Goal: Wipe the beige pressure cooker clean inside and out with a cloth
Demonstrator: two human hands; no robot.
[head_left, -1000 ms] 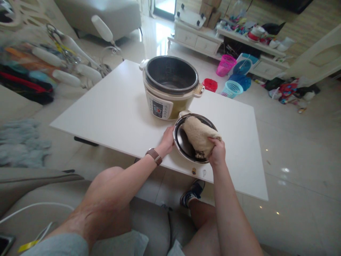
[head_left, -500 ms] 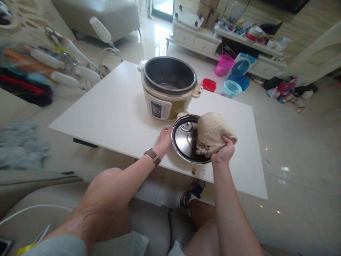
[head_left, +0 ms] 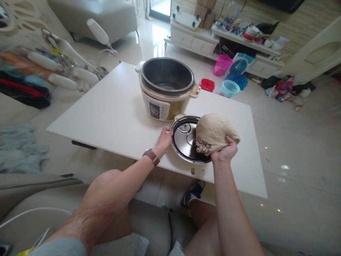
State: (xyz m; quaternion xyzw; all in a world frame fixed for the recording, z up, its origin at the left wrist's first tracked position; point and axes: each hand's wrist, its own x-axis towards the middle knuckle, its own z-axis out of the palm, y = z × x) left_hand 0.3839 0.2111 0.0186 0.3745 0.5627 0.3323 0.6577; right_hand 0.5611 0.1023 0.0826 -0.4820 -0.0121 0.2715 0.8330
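My left hand [head_left: 165, 139] grips the left rim of a round metal lid [head_left: 183, 140], whose shiny inner side and black seal face up towards me. In my right hand [head_left: 226, 151] is a beige towel [head_left: 214, 131] with a brown pattern at its edge. The towel is bunched up and covers the right part of the lid, so what lies beneath is hidden. Just behind the lid stands an electric pressure cooker [head_left: 165, 89], uncovered, its dark inner pot [head_left: 167, 76] showing. Its control panel [head_left: 155, 109] faces my side.
The cooker stands on a white table [head_left: 106, 106] with small stickers near its front edge. Beyond on the floor are a pink basket [head_left: 222, 65], a light blue basket [head_left: 229, 88] and a red container [head_left: 207, 85]. White-handled utensils [head_left: 64, 81] appear at the left.
The towel in my right hand has shifted slightly to the right over the lid. My left hand keeps its hold on the rim. The whole view has moved a little.
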